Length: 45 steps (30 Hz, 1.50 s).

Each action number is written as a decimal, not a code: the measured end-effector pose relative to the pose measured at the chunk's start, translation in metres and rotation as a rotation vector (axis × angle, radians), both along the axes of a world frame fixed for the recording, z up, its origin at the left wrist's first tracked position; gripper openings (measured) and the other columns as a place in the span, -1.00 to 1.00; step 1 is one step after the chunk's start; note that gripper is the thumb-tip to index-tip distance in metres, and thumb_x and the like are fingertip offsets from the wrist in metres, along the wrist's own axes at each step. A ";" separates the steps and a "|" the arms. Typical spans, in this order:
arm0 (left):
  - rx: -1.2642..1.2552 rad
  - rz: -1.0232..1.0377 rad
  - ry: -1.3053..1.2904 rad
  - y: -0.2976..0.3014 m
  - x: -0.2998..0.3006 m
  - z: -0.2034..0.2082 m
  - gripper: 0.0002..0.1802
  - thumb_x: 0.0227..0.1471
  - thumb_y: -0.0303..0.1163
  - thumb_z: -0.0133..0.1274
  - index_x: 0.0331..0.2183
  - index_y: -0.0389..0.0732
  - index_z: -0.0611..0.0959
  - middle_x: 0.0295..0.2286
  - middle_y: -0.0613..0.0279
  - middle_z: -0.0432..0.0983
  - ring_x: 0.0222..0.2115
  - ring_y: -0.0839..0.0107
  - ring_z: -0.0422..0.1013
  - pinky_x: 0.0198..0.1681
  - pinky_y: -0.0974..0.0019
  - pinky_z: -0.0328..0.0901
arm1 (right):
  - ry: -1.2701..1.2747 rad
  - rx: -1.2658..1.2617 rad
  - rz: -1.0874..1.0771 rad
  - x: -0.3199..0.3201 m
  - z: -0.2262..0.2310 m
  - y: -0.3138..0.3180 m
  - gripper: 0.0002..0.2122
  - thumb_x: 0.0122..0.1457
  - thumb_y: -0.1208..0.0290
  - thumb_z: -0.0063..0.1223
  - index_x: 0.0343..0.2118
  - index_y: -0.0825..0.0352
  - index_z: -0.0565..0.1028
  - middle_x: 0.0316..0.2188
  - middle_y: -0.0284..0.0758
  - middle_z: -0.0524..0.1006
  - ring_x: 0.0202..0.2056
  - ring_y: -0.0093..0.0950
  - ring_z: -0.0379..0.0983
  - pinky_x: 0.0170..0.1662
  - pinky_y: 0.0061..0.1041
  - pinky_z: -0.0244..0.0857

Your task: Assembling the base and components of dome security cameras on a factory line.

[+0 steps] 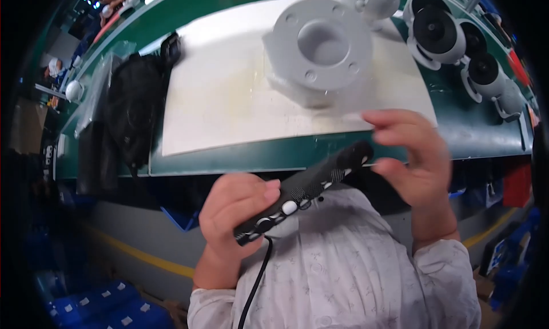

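My left hand grips one end of a long black bar-shaped device with round white and dark spots along its edge. The device slants up to the right, above the table's near edge. I cannot tell exactly what kind of device it is. A black cable runs down from near my left hand, in front of the pale patterned shirt. Slightly blurred, my right hand is held apart from the device's far end. Its thumb and fingers are spread, and nothing shows between them.
On a white board stands a grey-white flanged fixture with a round hole. White cameras with black fronts cluster at the right of the green table. A black pouch lies left. Blue bins sit below.
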<state>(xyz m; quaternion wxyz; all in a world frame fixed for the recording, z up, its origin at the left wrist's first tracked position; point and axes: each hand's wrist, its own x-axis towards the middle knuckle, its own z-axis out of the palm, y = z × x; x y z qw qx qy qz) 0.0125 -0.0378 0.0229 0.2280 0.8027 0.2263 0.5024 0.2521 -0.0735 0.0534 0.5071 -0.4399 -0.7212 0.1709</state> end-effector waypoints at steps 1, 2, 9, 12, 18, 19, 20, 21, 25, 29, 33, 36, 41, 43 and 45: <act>-0.002 0.006 -0.007 0.001 -0.002 0.000 -0.83 -0.22 -0.44 0.02 -0.50 -0.34 0.48 -0.50 0.05 0.44 -0.51 0.26 0.34 -0.41 0.33 0.23 | 0.122 0.053 0.020 0.002 -0.003 -0.009 -0.78 -0.19 0.47 0.13 -0.42 0.38 0.43 -0.37 -0.19 0.46 -0.32 -0.34 0.40 -0.26 -0.48 0.26; -0.025 -0.002 0.015 0.003 -0.008 -0.001 -0.83 -0.22 -0.47 0.03 -0.48 -0.34 0.47 -0.50 0.04 0.43 -0.50 0.25 0.34 -0.41 0.32 0.22 | 0.519 -0.128 0.200 -0.004 -0.006 -0.027 -0.81 -0.18 0.47 0.12 -0.47 0.40 0.43 -0.41 -0.18 0.47 -0.32 -0.34 0.40 -0.27 -0.48 0.27; -0.147 0.123 -0.171 0.002 -0.015 -0.012 -0.81 -0.28 -0.55 0.05 -0.46 -0.35 0.49 -0.52 0.09 0.43 -0.51 0.29 0.35 -0.42 0.36 0.24 | -0.228 -0.497 0.201 -0.017 -0.113 -0.029 -0.86 -0.08 0.44 0.00 -0.42 0.33 0.46 -0.45 -0.26 0.45 -0.37 -0.32 0.36 -0.31 -0.46 0.25; -0.169 0.121 -0.209 -0.003 -0.015 -0.016 -0.82 -0.27 -0.59 0.06 -0.46 -0.35 0.48 -0.51 0.09 0.42 -0.51 0.30 0.35 -0.41 0.37 0.25 | -0.119 -0.669 0.193 -0.021 -0.124 -0.032 -0.83 -0.10 0.44 0.02 -0.40 0.32 0.46 -0.45 -0.24 0.44 -0.35 -0.31 0.35 -0.28 -0.44 0.24; -0.158 0.093 -0.196 -0.004 -0.021 -0.020 -0.77 -0.16 -0.48 0.04 -0.39 -0.40 0.45 -0.44 0.08 0.40 -0.44 0.42 0.31 -0.34 0.44 0.18 | -0.216 -0.657 0.188 -0.030 -0.127 -0.041 -0.85 -0.12 0.44 0.02 -0.42 0.26 0.47 -0.51 -0.25 0.45 -0.42 -0.32 0.38 -0.34 -0.45 0.28; -0.177 0.096 -0.191 -0.005 -0.022 -0.021 -0.77 -0.17 -0.48 0.05 -0.39 -0.40 0.46 -0.44 0.10 0.40 -0.44 0.43 0.31 -0.35 0.45 0.18 | -0.269 -0.608 0.177 -0.031 -0.127 -0.042 -0.86 -0.12 0.44 0.02 -0.42 0.23 0.47 -0.52 -0.26 0.45 -0.44 -0.33 0.39 -0.35 -0.45 0.29; -0.195 0.099 -0.187 -0.005 -0.023 -0.020 -0.77 -0.17 -0.47 0.06 -0.39 -0.39 0.46 -0.44 0.11 0.41 -0.44 0.45 0.31 -0.35 0.46 0.18 | -0.322 -0.559 0.166 -0.031 -0.127 -0.042 -0.86 -0.13 0.45 0.03 -0.43 0.21 0.48 -0.53 -0.26 0.45 -0.45 -0.34 0.40 -0.37 -0.46 0.30; -0.191 0.097 -0.191 -0.005 -0.022 -0.020 -0.77 -0.17 -0.47 0.06 -0.39 -0.39 0.46 -0.44 0.11 0.41 -0.44 0.45 0.31 -0.35 0.46 0.18 | -0.327 -0.555 0.163 -0.031 -0.127 -0.043 -0.86 -0.13 0.45 0.03 -0.43 0.21 0.48 -0.53 -0.26 0.45 -0.45 -0.34 0.40 -0.37 -0.46 0.30; -0.346 0.132 -0.256 -0.005 -0.023 -0.017 -0.83 -0.27 -0.61 0.08 -0.47 -0.34 0.51 -0.53 0.16 0.41 -0.51 0.38 0.33 -0.44 0.45 0.20 | -0.260 -0.449 0.144 -0.023 -0.132 -0.046 -0.86 -0.18 0.49 0.06 -0.46 0.22 0.47 -0.48 -0.29 0.46 -0.39 -0.37 0.40 -0.31 -0.48 0.29; -0.459 0.083 -0.355 -0.001 -0.020 -0.015 -0.86 -0.30 -0.68 0.08 -0.54 -0.34 0.48 -0.56 0.15 0.41 -0.53 0.39 0.33 -0.45 0.46 0.20 | 0.022 -0.363 0.305 -0.005 -0.089 -0.047 -0.84 -0.25 0.55 0.12 -0.51 0.26 0.46 -0.39 -0.29 0.46 -0.30 -0.34 0.39 -0.24 -0.46 0.26; -0.335 0.042 -0.187 0.007 -0.011 -0.006 -0.86 -0.31 -0.70 0.07 -0.55 -0.34 0.48 -0.60 0.14 0.40 -0.56 0.33 0.35 -0.48 0.43 0.24 | 0.484 -0.083 0.347 -0.007 -0.028 -0.033 -0.67 -0.21 0.55 0.18 -0.31 0.28 0.36 -0.39 -0.19 0.45 -0.27 -0.27 0.37 -0.19 -0.32 0.23; -0.251 -0.041 -0.163 0.013 -0.001 -0.005 -0.77 -0.43 -0.76 0.01 -0.53 -0.36 0.49 -0.60 0.13 0.41 -0.58 0.31 0.34 -0.49 0.41 0.25 | 0.256 0.056 0.268 -0.014 0.000 -0.003 -0.51 -0.15 0.56 0.13 -0.11 0.26 0.19 -0.37 -0.21 0.44 -0.28 -0.36 0.38 -0.17 -0.37 0.22; -0.088 -0.088 -0.053 0.018 0.005 0.005 -0.56 -0.58 -0.76 -0.04 -0.42 -0.35 0.52 -0.60 0.16 0.40 -0.60 0.30 0.33 -0.52 0.37 0.22 | 0.177 -0.390 0.222 -0.020 0.030 0.017 -0.52 -0.13 0.65 -0.04 -0.07 0.28 0.19 -0.48 -0.33 0.44 -0.35 -0.54 0.37 -0.19 -0.55 0.16; -0.014 -0.106 -0.035 0.022 0.008 0.005 -0.55 -0.57 -0.76 -0.05 -0.40 -0.34 0.52 -0.59 0.16 0.40 -0.59 0.30 0.33 -0.51 0.37 0.22 | 0.190 -0.435 0.264 -0.015 0.032 0.022 -0.52 -0.14 0.66 -0.04 -0.07 0.27 0.19 -0.49 -0.34 0.44 -0.36 -0.54 0.37 -0.20 -0.56 0.16; 0.016 -0.119 -0.030 0.026 0.010 0.007 -0.55 -0.57 -0.76 -0.06 -0.40 -0.35 0.52 -0.58 0.16 0.40 -0.58 0.29 0.33 -0.51 0.37 0.22 | 0.184 -0.463 0.299 -0.012 0.033 0.027 -0.52 -0.15 0.66 -0.03 -0.08 0.27 0.21 -0.51 -0.36 0.43 -0.40 -0.55 0.36 -0.21 -0.56 0.16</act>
